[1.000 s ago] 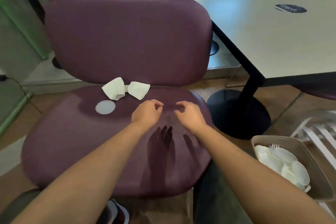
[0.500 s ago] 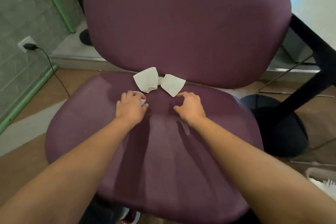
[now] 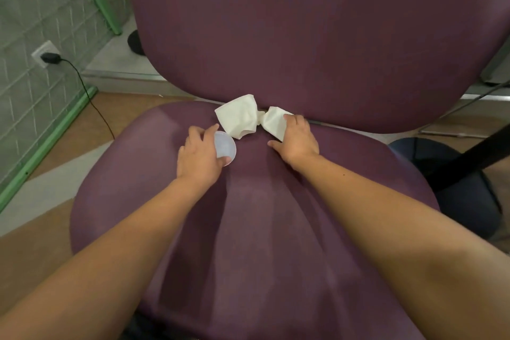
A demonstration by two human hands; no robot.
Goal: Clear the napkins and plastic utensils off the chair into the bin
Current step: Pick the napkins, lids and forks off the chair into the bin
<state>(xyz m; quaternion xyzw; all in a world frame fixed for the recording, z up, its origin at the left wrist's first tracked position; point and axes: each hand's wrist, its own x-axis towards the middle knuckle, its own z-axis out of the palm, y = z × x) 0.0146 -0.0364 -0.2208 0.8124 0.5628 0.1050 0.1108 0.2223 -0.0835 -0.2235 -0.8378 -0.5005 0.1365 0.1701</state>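
A purple padded chair (image 3: 276, 229) fills the view. A white napkin (image 3: 238, 116), twisted in the middle like a bow, lies at the back of the seat against the backrest. My right hand (image 3: 296, 138) rests on the napkin's right half, fingers closing over it. A round translucent plastic lid (image 3: 225, 146) is tilted up off the seat, and my left hand (image 3: 198, 153) holds it between thumb and fingers. The bin is out of view.
A wall socket with a black plug and cable (image 3: 48, 56) is at the left by a green-edged wall. A black table base (image 3: 469, 174) stands on the floor to the right of the chair.
The view has moved closer and leftward, so the table and bin have left the frame. My left hand has taken hold of the lid and tipped it up. My right hand has reached onto the napkin.
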